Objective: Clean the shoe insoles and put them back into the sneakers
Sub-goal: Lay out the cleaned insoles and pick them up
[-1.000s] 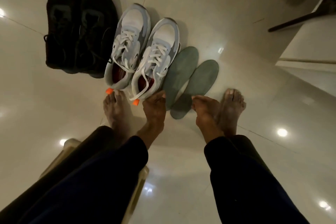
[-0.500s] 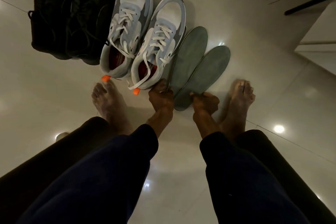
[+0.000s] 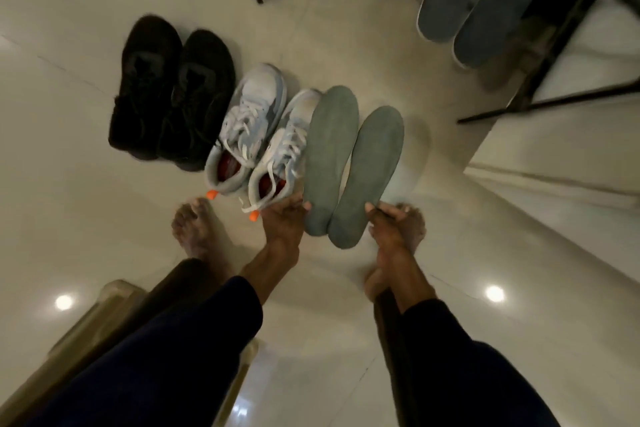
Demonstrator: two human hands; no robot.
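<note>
On pale tiled floor (image 3: 86,184), ahead of two bare feet: pair of grey-white sneakers (image 3: 256,121), laced, red lining showing, orange heel tabs nearest the feet. Just left of these: pair of black shoes (image 3: 173,90), side by side and touching. Just right of the sneakers: two grey-green insoles, toe ends pointing away, heel ends overlapping. Left insole (image 3: 330,149): heel end pinched in left grip (image 3: 281,222), thumb on top; long edge overlapping the nearer sneaker. Right insole (image 3: 370,170): heel end pinched in right grip (image 3: 384,229), fingers curled beneath. Whether insoles lifted clear of floor: cannot tell. Far right, beside dark metal legs (image 3: 554,45): second pair of darker insoles (image 3: 485,0), partly in frame.
</note>
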